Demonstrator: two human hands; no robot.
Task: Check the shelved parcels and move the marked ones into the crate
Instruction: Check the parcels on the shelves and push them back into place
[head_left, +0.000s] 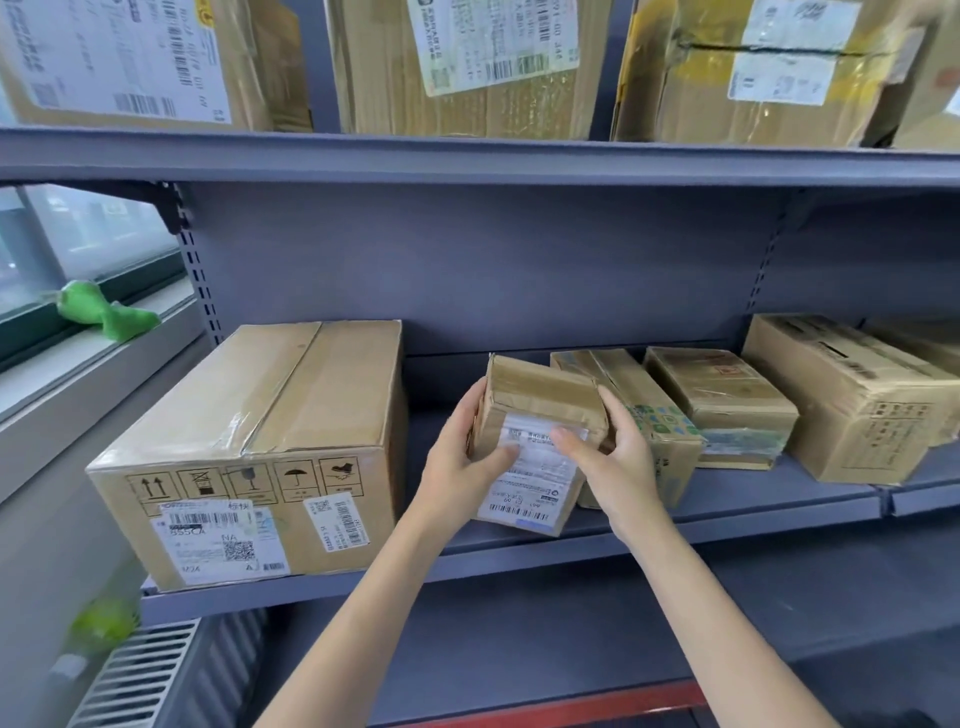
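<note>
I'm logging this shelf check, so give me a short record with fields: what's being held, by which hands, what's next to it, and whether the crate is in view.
held item: small parcel, tilted, label facing the camera
left hand: grips the parcel's left side
right hand: grips its right side, fingers on the label
to its left: large box on the middle shelf
to its right: row of three cartons
upper shelf: three labelled cartons
crate: not in view
</note>
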